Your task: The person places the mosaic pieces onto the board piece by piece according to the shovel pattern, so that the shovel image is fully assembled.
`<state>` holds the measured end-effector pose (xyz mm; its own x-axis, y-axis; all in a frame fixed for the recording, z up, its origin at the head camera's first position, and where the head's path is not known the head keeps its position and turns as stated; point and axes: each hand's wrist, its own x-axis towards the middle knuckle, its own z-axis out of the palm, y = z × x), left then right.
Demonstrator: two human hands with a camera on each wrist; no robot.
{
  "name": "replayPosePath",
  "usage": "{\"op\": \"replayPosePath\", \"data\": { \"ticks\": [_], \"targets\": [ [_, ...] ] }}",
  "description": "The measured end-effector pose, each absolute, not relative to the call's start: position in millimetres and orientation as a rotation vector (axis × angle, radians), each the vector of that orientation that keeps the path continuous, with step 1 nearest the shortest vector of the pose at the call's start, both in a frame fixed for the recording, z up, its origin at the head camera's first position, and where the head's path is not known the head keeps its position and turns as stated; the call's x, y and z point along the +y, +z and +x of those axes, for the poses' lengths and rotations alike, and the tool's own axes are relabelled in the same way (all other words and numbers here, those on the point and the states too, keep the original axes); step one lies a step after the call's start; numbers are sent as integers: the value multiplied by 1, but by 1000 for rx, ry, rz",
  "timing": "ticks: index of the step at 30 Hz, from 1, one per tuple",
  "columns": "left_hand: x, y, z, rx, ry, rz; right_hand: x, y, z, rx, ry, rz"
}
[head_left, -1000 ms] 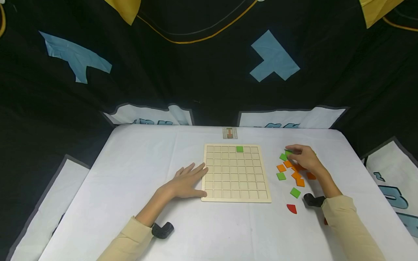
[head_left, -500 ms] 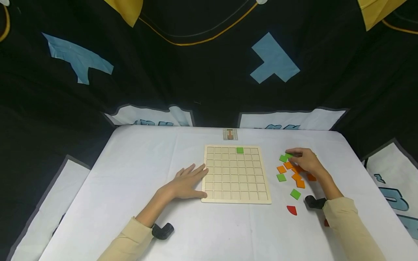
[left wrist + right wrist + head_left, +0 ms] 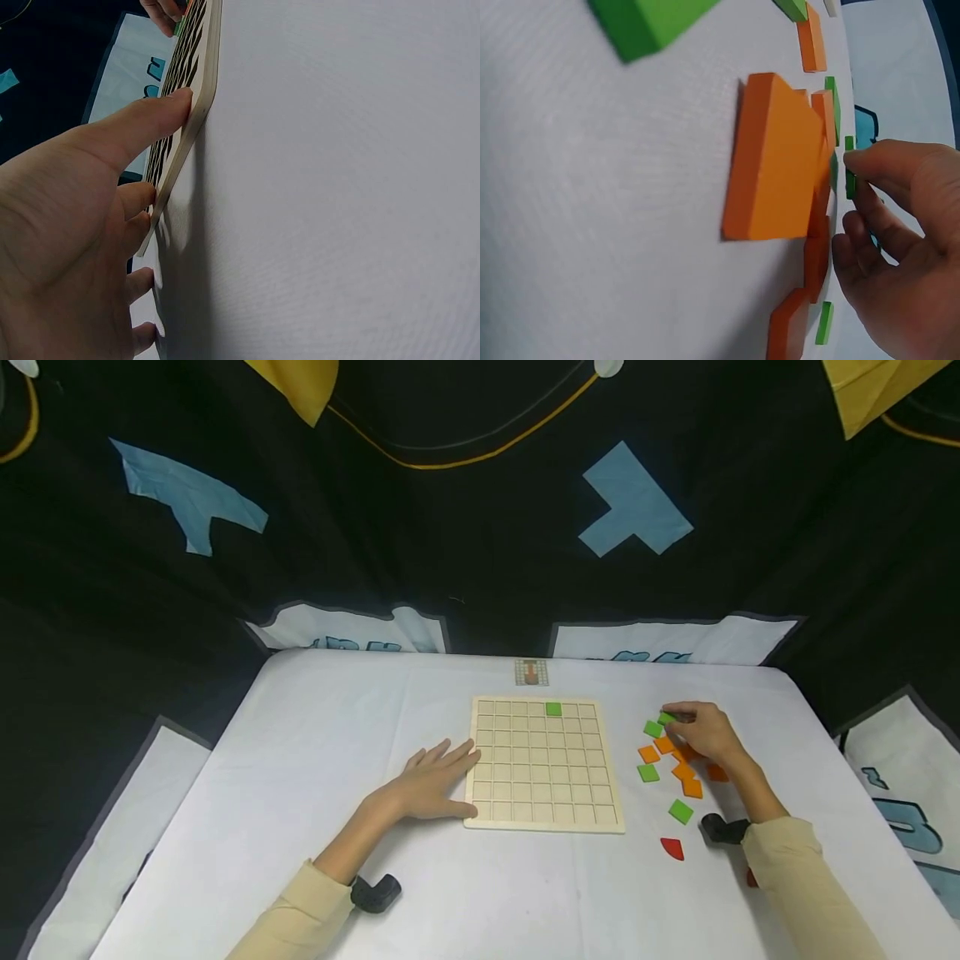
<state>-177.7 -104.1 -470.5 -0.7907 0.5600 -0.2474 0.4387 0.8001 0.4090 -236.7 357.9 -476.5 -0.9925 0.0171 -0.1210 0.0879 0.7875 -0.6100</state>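
My right hand (image 3: 707,732) pinches a square green tile (image 3: 850,180) between thumb and fingers, at the far end of a scatter of tiles. In the right wrist view this tile stands on edge in the grip, and the other fingers curl loosely below. My left hand (image 3: 431,785) lies with fingers spread at the left side of a pale wooden grid board (image 3: 545,828). Its thumb (image 3: 169,112) and some fingertips touch the board's edge. One green tile (image 3: 553,709) sits in a cell of the board's far row.
Several orange tiles (image 3: 692,788) and green tiles (image 3: 681,812) lie right of the board, partly under my right hand. Nearer me is a red quarter-round piece (image 3: 672,849). A small picture card (image 3: 531,672) lies beyond the board. Black wrist mounts (image 3: 377,893) stick out from both wrists.
The head view has shifted slightly, so the scene sits a little lower. My right hand stays at the same green tile, and my left hand stays on the board's edge.
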Motion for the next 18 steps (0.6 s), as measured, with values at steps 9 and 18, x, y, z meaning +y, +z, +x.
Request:
{"op": "replayPosePath", "data": {
  "ticks": [9,18],
  "targets": [
    [-105,-472,-178,2635,473,782,341,-463,-236,2859,-1083,32],
    [-105,-472,-177,2630,474,796,309,-449,-243,2873,-1173,-235]
  ]
}}
